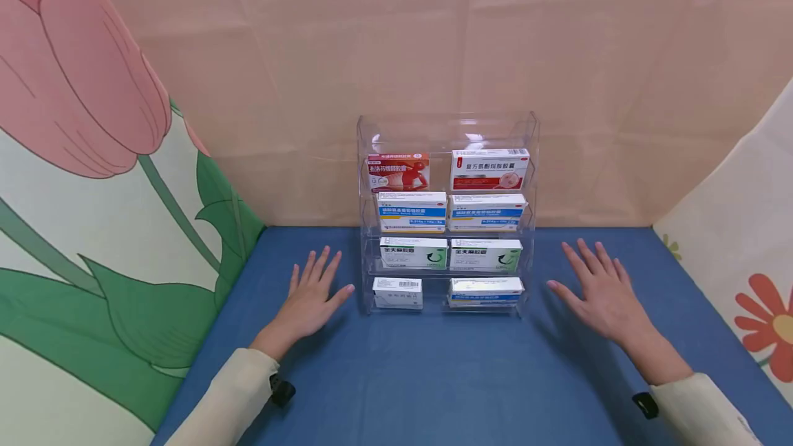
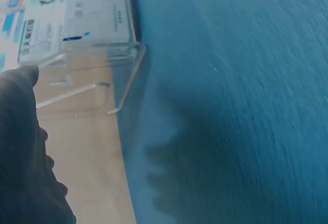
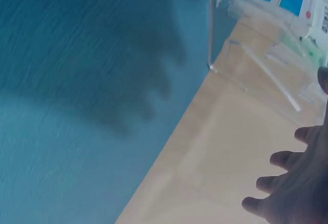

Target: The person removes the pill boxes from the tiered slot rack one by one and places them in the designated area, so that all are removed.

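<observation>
Both hands lie flat with fingers spread, holding nothing. The left hand (image 1: 312, 294) sits just left of the clear rack (image 1: 533, 177), and the right hand (image 1: 599, 293) lies to its right.

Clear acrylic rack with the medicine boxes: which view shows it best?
The head view: the whole acrylic rack faces the camera, all four tiers visible. The left wrist view catches only a lower corner; the right wrist view shows only an edge.

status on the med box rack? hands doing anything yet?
Looks done: the clear rack holds eight boxes, two per tier, including the red box top left. In hand: nothing; left hand and right hand lie open on the blue cloth either side. No handling begun.
</observation>
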The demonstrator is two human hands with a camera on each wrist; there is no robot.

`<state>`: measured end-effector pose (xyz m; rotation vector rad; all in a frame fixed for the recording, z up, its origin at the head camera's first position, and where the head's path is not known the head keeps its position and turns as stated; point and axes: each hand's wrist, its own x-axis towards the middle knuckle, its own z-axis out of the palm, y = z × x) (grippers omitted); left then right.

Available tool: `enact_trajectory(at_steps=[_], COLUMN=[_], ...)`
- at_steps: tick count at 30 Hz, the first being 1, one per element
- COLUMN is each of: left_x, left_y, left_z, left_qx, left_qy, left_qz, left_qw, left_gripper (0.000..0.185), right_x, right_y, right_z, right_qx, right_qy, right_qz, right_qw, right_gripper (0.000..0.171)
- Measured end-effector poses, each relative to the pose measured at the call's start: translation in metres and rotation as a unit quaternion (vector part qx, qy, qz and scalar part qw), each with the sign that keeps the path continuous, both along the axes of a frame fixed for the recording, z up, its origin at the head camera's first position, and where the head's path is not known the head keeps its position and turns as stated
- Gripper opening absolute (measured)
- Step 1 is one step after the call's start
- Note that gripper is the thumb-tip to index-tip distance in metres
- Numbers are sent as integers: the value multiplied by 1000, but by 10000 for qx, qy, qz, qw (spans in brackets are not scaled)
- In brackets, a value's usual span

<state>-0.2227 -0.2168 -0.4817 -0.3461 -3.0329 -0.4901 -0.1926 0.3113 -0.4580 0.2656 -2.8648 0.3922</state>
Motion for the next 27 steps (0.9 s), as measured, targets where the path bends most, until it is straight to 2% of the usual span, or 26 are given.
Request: enact_trajectory(at_steps=[6,9,13,15,21,27], left_x=[-3,-7,-11,-14,-28,-41], left_y=[8,15,24,28,40,50], left_z=[5,10,18,22,33,34], left_qx=[617,1021,1610,1985,3112,3756], left_qy=[252,333,321,337,455,680], left_qz=[-193,-331,-323,-301,-413,-327], left_qw=[9976,9937,9859,9791,9484,9237], left_gripper=[79,74,72,70,63,60], right_x=[2,5,7,8,10,11], right_y=[-13,-19,-29,-34,-46,-53], right_z=[5,3,2,1,2,0], right_qx=[-130,-236,-486,-620,-936,-1082], right_qy=[365,621,814,878,996,1002], right_qz=[205,309,517,598,768,918], right_qw=[9990,9973,9941,9924,9876,9848], right_gripper=[84,79,71,68,62,60])
